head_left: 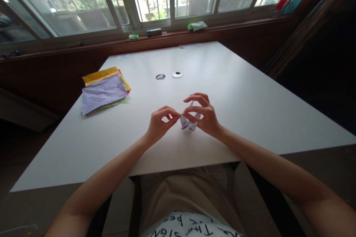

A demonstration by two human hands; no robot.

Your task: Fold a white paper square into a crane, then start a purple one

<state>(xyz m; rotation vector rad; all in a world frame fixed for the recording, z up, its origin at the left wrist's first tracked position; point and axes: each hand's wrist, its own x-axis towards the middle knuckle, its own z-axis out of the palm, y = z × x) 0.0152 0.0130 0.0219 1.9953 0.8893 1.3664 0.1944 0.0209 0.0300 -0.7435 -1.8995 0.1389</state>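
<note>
A small folded piece of pale lilac paper with pointed parts is held just above the white table, near its front edge. My left hand pinches a tip at the paper's left side between thumb and index finger. From the right, my right hand pinches at the same tip, its fingertips meeting those of my left hand. The upper fingers of my right hand are raised and curved over the paper, and part of the paper is hidden behind that hand.
Creased lilac paper lies over yellow, green and red sheets at the table's left. Two round fittings are set beyond my hands. A small box and a green-white packet sit on the windowsill.
</note>
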